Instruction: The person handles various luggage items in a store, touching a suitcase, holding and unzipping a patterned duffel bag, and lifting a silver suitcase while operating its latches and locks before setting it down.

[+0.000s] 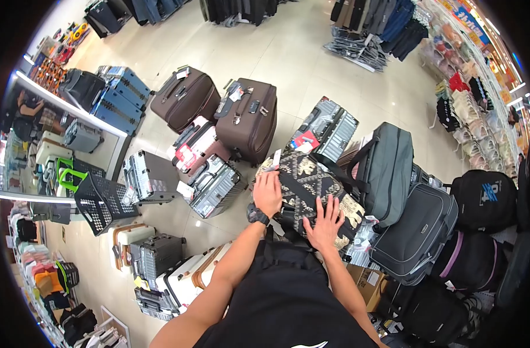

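Observation:
In front of my body lies a black travel bag with a cream and gold pattern (302, 182), resting among suitcases. My left hand (268, 191) lies on its left end, close to a white tag, with a dark watch on the wrist. Flat on the bag's lower right part rests my right hand (324, 225), its fingers spread. A grey-green soft bag (386, 174) stands just right of the patterned bag. Behind it is a silver hard suitcase (328, 129) with a red label.
Two brown suitcases (250, 119) stand ahead to the left, near a pink-brown case (204, 148) and a silver case (212, 185). A black basket with green handles (102, 200) is at left. Dark bags (418, 232) crowd the right side. A mirror (50, 145) stands far left.

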The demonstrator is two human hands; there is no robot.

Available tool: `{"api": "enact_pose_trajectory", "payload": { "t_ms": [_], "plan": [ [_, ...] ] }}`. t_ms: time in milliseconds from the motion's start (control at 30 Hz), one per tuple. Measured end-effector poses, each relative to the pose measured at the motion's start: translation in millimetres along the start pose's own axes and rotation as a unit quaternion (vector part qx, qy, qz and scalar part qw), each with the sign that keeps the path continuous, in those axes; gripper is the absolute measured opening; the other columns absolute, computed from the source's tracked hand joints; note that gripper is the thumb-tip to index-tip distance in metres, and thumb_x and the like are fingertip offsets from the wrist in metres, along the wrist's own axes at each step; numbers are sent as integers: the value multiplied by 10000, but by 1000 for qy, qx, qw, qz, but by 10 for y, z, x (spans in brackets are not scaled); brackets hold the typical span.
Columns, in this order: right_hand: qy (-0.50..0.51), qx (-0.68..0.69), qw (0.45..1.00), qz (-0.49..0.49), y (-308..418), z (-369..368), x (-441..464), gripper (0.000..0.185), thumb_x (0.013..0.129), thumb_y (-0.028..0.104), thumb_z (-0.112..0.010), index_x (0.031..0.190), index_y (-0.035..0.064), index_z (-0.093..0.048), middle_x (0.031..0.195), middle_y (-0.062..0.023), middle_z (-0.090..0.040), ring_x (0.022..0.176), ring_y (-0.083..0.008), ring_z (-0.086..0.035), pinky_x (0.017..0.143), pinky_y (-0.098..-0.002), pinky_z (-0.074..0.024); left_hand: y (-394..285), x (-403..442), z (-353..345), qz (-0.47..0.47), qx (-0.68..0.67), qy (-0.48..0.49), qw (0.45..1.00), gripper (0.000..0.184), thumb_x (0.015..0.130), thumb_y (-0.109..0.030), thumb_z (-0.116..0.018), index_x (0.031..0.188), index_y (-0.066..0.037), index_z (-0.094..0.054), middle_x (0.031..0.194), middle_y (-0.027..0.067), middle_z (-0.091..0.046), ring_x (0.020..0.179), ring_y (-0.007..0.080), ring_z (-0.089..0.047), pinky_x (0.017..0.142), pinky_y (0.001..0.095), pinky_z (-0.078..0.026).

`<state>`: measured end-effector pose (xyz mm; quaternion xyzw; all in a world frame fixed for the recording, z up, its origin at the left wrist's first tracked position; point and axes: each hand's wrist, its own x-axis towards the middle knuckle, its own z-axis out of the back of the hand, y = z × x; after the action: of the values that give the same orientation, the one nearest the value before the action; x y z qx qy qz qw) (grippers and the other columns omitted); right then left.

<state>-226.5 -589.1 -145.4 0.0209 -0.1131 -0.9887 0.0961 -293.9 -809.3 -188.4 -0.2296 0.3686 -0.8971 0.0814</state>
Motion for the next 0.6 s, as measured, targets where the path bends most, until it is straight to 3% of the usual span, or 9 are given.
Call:
{"api": "enact_pose_trajectory", "payload": {
  "t_ms": [200, 233, 500, 600],
  "plan": [
    [-2, -18, 1000, -12, 90, -3, 36, 836, 940, 479, -720, 1642, 148, -407, 1760, -181, -232, 1634, -394, -154, 1267, -627, -123, 65, 32, 45, -7, -39, 23, 999, 205, 986, -80, -594, 1153, -11, -691, 1157, 153, -685, 1097, 369, -631, 979, 466, -510],
    [0, -20, 1000, -16, 118, 12, 46, 836, 937, 474, -720, 1641, 149, -408, 1760, -178, -235, 1635, -391, -153, 1269, -621, -122, 99, 38, 49, -10, -41, 38, 998, 245, 967, -114, -624, 1189, -37, -692, 1203, 118, -672, 1139, 338, -624, 965, 461, -504],
    [-1, -29, 999, -20, 150, -6, 71, 845, 936, 489, -718, 1640, 137, -410, 1757, -182, -239, 1636, -380, -160, 1269, -611, -124, 332, 94, 150, -8, -123, 101, 987, 325, 972, -161, -651, 1271, -37, -674, 1272, 150, -628, 1168, 363, -593, 1008, 480, -475],
    [11, -23, 999, -21, 162, -12, 46, 857, 928, 417, -741, 1652, 133, -381, 1764, -182, -217, 1641, -380, -139, 1276, -599, -99, 362, 56, 240, 8, -128, 100, 987, 350, 978, -178, -653, 1299, -39, -665, 1309, 148, -621, 1212, 356, -591, 1031, 480, -461]
  ]
}}
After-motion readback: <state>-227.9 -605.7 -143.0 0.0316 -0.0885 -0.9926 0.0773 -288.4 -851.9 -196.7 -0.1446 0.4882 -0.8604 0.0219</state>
